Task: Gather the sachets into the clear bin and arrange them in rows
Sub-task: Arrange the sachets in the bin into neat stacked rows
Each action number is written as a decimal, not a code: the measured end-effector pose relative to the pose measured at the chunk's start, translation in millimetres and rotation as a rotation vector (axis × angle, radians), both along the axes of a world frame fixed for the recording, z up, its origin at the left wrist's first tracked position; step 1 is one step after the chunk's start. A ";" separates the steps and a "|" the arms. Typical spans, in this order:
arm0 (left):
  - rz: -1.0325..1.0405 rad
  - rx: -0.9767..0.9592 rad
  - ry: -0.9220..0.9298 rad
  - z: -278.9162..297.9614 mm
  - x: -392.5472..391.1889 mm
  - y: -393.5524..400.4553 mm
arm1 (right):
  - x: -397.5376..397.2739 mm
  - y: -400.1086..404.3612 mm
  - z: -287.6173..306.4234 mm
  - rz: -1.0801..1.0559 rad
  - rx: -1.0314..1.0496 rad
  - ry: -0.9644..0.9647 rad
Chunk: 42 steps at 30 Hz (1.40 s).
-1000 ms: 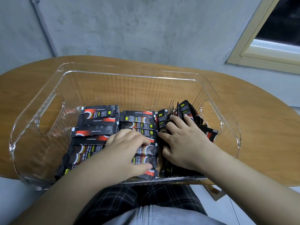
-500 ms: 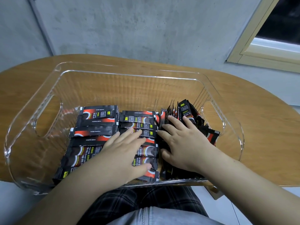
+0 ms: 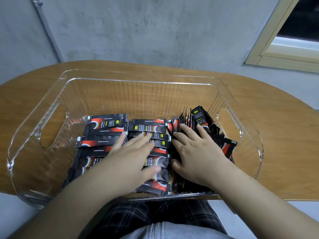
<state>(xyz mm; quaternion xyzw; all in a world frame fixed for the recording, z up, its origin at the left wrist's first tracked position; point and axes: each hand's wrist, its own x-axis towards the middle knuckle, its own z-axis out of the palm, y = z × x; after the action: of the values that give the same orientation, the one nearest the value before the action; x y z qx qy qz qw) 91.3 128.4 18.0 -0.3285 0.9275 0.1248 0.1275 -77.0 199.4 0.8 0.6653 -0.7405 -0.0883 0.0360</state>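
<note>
Head view: black-and-red sachets [image 3: 105,124] rowed in clear bin [image 3: 51,94], both hands flat, holding nothing.

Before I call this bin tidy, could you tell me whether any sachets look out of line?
Yes: under the right hand, the sachets at the right end of the clear bin stand on edge and lean, unlike the flat rows beneath the left hand.
</note>
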 end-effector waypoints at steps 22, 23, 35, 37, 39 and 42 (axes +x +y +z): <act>-0.098 -0.104 -0.050 -34.3 -39.4 -44.1 | -3.2 -2.2 -27.8 0.053 -0.376 -0.028; -0.101 -0.117 -0.029 -33.1 -40.2 -44.1 | -3.3 -2.3 -28.4 0.056 -0.383 -0.022; -0.187 -0.025 0.359 10.9 -111.0 -73.9 | -5.6 -6.6 -35.7 0.106 -0.523 0.011; -0.312 -0.097 0.278 7.4 -116.4 -79.4 | -6.6 -6.4 -38.9 0.107 -0.520 -0.007; -0.394 -0.175 0.260 3.6 -118.5 -82.7 | -7.6 -6.2 -43.6 0.084 -0.511 -0.030; -0.507 -0.359 0.290 1.7 -120.5 -84.0 | -7.4 -6.1 -46.7 0.091 -0.549 -0.043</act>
<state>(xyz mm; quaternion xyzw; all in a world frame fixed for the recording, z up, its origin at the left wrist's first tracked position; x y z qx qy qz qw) -29.3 44.4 19.7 -0.0833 0.9953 -0.0309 -0.0386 -84.3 193.3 -45.9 0.6649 -0.7067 0.1315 0.2031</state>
